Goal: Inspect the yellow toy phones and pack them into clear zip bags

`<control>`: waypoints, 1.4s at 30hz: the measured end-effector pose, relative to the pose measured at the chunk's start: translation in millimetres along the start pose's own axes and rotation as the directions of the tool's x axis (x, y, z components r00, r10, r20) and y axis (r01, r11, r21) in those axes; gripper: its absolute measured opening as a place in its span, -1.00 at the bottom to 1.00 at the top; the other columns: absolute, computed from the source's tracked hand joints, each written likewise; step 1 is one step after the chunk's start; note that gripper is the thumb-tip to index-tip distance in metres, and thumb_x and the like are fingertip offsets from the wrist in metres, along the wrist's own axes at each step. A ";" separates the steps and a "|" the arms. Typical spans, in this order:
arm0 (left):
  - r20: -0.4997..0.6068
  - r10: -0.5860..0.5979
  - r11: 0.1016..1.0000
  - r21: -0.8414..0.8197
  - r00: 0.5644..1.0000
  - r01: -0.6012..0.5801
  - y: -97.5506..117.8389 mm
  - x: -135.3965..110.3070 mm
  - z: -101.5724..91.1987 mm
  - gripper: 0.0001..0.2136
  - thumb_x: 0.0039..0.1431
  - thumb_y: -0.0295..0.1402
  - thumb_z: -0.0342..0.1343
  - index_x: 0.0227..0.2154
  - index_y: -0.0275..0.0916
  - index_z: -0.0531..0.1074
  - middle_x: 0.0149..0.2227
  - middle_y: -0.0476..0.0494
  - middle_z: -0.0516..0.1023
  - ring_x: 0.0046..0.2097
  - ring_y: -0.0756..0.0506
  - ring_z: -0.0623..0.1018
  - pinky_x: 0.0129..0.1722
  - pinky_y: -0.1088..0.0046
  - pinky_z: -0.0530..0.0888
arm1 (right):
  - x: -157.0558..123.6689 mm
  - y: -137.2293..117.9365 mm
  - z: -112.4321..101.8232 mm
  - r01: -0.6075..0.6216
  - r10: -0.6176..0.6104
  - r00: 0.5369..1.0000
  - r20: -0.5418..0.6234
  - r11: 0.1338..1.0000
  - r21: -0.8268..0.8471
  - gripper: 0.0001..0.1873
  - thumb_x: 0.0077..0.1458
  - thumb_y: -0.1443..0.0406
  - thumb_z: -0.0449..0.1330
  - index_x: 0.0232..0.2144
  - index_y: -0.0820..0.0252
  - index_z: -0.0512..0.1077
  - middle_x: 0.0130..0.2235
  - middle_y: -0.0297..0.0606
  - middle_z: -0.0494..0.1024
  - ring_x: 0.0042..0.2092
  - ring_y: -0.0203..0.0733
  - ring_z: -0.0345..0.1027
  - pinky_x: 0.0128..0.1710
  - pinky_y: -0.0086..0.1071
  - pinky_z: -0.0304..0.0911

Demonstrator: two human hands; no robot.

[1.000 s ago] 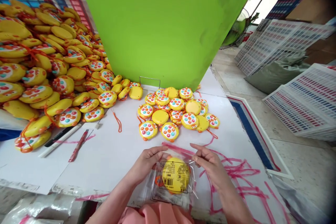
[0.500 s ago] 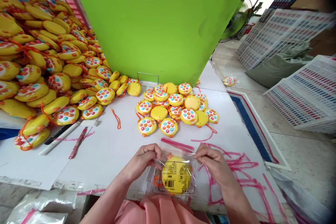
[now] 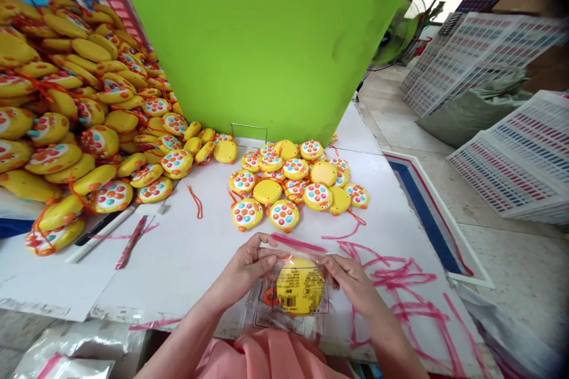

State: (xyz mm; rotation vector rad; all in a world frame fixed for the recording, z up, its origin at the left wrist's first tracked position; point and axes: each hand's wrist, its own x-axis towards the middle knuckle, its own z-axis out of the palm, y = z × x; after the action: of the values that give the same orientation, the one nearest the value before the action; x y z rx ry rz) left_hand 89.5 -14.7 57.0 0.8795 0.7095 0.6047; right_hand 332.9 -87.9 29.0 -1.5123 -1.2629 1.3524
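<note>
A round yellow toy [image 3: 300,285] with a barcode label on its back lies inside a clear plastic bag [image 3: 267,320] at the near edge of the white table [image 3: 195,249]. My left hand [image 3: 249,266] pinches the bag's top left corner. My right hand [image 3: 351,284] grips the bag's right top edge, fingers curled against the toy. Just beyond the hands lies a small cluster of yellow toys with coloured dots [image 3: 296,186].
A big heap of the same yellow toys [image 3: 75,112] fills the left of the table. A large green shape [image 3: 267,35] rises behind. A pen and a red strip [image 3: 131,241] lie at the left. White printed sheets [image 3: 524,160] are stacked on the floor at the right.
Both hands closed onto the bag's top edge and drew nearer to the toy; the bag's opening is now folded down over it.
</note>
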 end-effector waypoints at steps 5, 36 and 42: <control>0.015 0.066 0.941 0.333 0.998 -0.067 -9.8 3.0 0.2 -0.39 0.22 -0.22 0.06 0.25 -0.13 -0.07 -0.03 -0.28 0.50 -0.08 -0.16 0.52 -0.12 0.29 0.44 | -6.7 1.4 -30.7 -0.010 0.010 0.998 -0.056 1.000 -0.007 -0.53 0.09 -0.07 0.14 -0.55 0.19 0.46 -0.58 -0.34 0.36 -0.51 -0.25 0.22 -0.52 -0.40 0.10; 0.283 0.378 -0.225 0.952 0.882 -0.209 -80.9 28.9 17.8 -0.84 0.19 -0.60 -0.06 -0.25 -0.27 0.35 -0.24 -0.14 0.42 -0.18 -0.16 0.39 -0.12 0.25 0.39 | 104.6 -1.6 28.8 0.374 -0.494 0.868 -0.054 0.722 -0.582 -0.43 -0.18 0.50 0.15 -0.03 0.14 0.36 0.03 -0.14 0.38 0.10 -0.02 0.23 0.13 -0.09 0.13; 0.178 0.491 0.002 0.979 0.853 -0.205 -84.3 31.4 10.4 -0.50 0.26 -0.38 0.00 0.21 -0.31 0.01 -0.14 -0.22 0.43 -0.12 -0.20 0.39 -0.06 0.17 0.38 | 67.6 1.9 -30.7 0.262 -0.371 0.896 -0.243 0.885 -0.386 -0.53 -0.05 0.34 0.17 -0.02 0.14 0.34 -0.04 -0.18 0.45 -0.03 -0.03 0.36 -0.05 -0.16 0.30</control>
State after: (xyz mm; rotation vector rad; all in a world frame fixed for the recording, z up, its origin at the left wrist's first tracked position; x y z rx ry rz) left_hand 132.1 -39.3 -19.0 2.4506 1.1353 0.6263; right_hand 360.9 -20.5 15.1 -1.5825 -1.5142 0.6675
